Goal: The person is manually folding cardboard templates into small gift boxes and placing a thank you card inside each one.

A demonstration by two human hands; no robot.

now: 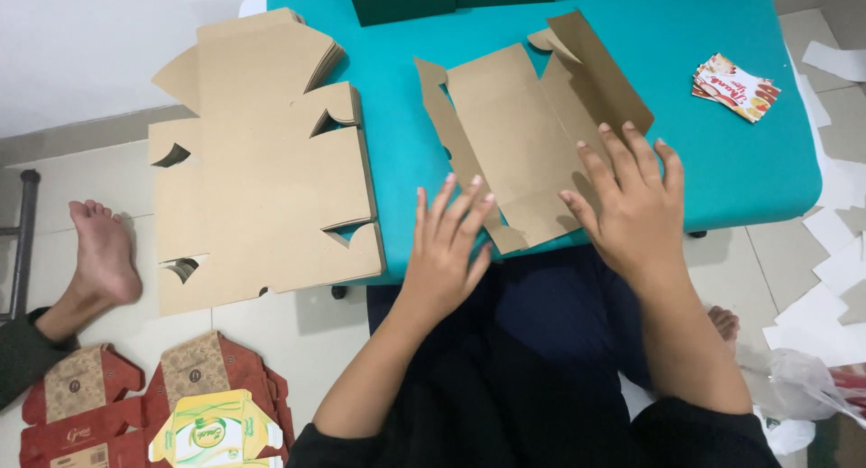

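Cardboard blank (528, 134) lies flat on the teal table (722, 116), right of a stack of blanks (262, 170) overhanging the edge. Left hand (446, 247) presses its near edge, right hand (636, 206) flattens the right panel — both open-palmed, gripping nothing. Step looks like creasing; folding a side flap up likely comes next — needing firm hold-down.

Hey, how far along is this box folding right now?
Barely begun: no folded brown box is in view. In hand: left hand and right hand press one flat cardboard blank on the teal table. Left: the stack of flat blanks.
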